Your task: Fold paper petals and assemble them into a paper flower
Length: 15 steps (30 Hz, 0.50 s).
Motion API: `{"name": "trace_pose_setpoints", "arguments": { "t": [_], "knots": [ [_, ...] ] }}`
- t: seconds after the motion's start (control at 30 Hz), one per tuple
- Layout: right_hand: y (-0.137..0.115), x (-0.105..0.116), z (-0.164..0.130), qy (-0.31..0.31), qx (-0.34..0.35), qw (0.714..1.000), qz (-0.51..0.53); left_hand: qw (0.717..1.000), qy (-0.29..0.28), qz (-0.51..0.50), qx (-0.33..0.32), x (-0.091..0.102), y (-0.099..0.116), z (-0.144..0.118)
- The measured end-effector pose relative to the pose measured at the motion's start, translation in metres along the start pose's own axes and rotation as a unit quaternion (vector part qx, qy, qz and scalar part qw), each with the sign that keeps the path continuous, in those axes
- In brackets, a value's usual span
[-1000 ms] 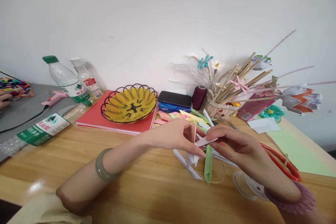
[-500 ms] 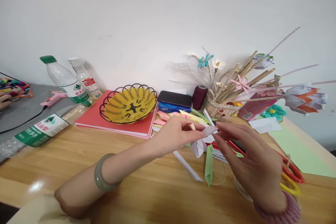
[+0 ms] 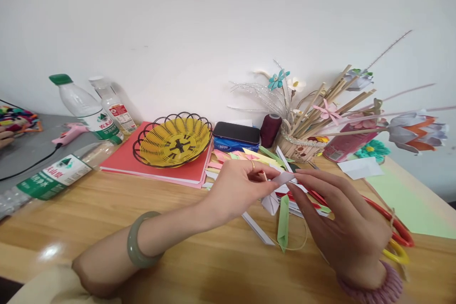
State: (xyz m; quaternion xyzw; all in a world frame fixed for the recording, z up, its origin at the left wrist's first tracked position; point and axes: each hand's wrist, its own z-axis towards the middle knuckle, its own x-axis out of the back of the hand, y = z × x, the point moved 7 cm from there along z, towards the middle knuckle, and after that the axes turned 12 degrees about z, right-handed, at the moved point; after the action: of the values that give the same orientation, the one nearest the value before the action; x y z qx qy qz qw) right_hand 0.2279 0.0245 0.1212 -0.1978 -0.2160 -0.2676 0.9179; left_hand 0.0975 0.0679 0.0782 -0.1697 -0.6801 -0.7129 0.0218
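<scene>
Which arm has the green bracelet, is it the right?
No, the green bracelet circles the left forearm.

A single camera worn on the person's head looks forward and steeply down, over the left forearm, as the wearer would see it. The left hand and right hand are near, a little right of and below the view's middle. Around and beneath them spreads the wooden table, seen at a slant from above; beyond them rises a pale wall. The wide view takes in a green-capped bottle well left of the hands and a paper flower to their right.
</scene>
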Motion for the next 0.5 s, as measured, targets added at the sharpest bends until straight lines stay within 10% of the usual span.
{"name": "trace_pose_setpoints", "arguments": {
  "t": [0.5],
  "knots": [
    [0.025,-0.006,-0.006,-0.01,-0.135,0.974,0.181,0.998,0.022,0.061,-0.022,0.005,0.005,0.001]
  ]
}}
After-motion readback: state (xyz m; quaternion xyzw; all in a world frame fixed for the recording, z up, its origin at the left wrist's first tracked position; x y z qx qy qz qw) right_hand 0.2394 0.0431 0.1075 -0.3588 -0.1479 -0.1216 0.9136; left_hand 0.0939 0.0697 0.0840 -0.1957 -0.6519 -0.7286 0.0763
